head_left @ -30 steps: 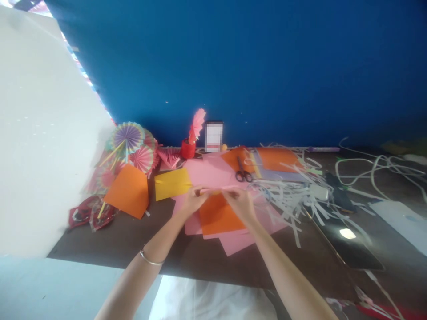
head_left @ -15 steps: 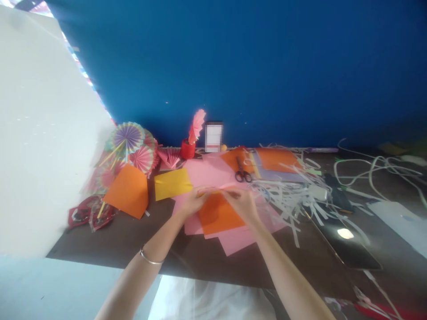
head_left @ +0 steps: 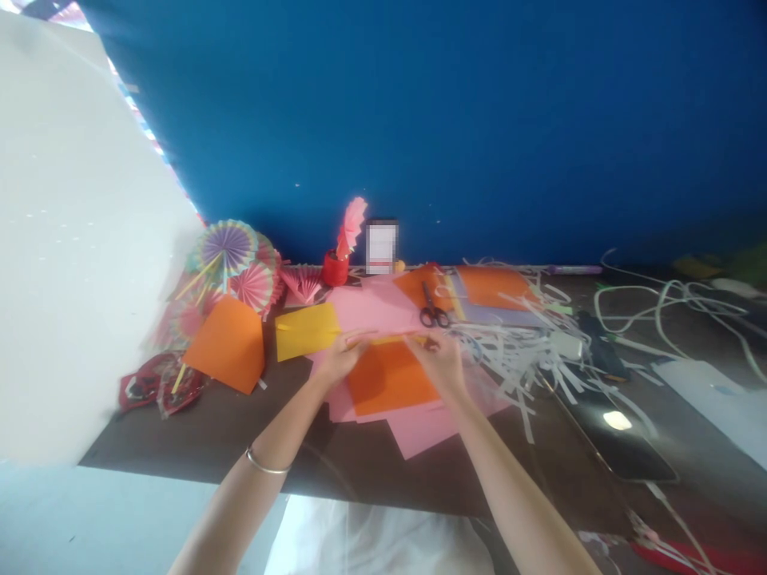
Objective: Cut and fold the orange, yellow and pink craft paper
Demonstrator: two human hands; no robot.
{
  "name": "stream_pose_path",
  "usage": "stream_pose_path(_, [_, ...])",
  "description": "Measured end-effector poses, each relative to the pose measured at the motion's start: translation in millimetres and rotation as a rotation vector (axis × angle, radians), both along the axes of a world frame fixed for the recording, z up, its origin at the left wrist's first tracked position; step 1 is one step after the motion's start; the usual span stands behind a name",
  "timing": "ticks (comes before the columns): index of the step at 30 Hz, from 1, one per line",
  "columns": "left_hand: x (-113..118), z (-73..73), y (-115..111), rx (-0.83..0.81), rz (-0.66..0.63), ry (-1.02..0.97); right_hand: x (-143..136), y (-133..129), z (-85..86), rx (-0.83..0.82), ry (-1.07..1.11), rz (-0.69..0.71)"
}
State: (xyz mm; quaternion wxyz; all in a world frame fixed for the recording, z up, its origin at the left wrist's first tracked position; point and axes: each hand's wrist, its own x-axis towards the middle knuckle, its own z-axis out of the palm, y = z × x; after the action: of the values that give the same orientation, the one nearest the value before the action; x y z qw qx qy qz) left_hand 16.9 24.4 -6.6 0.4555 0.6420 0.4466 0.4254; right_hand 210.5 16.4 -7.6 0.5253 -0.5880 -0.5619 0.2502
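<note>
An orange sheet (head_left: pixel 392 382) lies over several pink sheets (head_left: pixel 413 435) in front of me. My left hand (head_left: pixel 346 355) pinches the far left part of the orange sheet, where a narrow yellow-orange edge shows. At the far right part, my right hand (head_left: pixel 439 359) has its fingers closed on the same sheet. A yellow paper (head_left: pixel 307 331) rests just left of my left hand. Scissors with dark handles (head_left: pixel 434 315) lie beyond my right hand, on the papers.
Paper fans (head_left: pixel 226 249), an orange paper (head_left: pixel 228 345) and a red pot (head_left: pixel 335 268) stand or lie at the left and back. White paper strips (head_left: pixel 515 343), a tablet-like device (head_left: pixel 617 435) and white cables (head_left: pixel 665 307) are on the right of the dark table (head_left: pixel 323 471).
My hands have moved slightly apart along the far edge of the orange sheet, and more of that edge shows between them. The view has shifted a little.
</note>
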Motion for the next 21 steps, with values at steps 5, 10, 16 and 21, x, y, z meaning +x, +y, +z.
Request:
stream_pose_path(5, [0.0, -0.3, 0.2, 0.011, -0.009, 0.003, -1.6, -1.2, 0.2, 0.038, 0.043, -0.043])
stream_pose_path(10, [-0.2, -1.2, 1.2, 0.022, -0.02, 0.007, -4.8, -6.9, 8.0, -0.045, 0.128, 0.017])
stream_pose_path(16, [0.1, 0.0, 0.2, 0.019, -0.03, -0.008, -3.8, -3.5, 3.4, -0.032, 0.121, 0.004])
stream_pose_path(21, [0.8, 3.3, -1.6, -0.001, -0.029, -0.003, -3.5, -3.3, 0.8, -0.031, 0.079, -0.015])
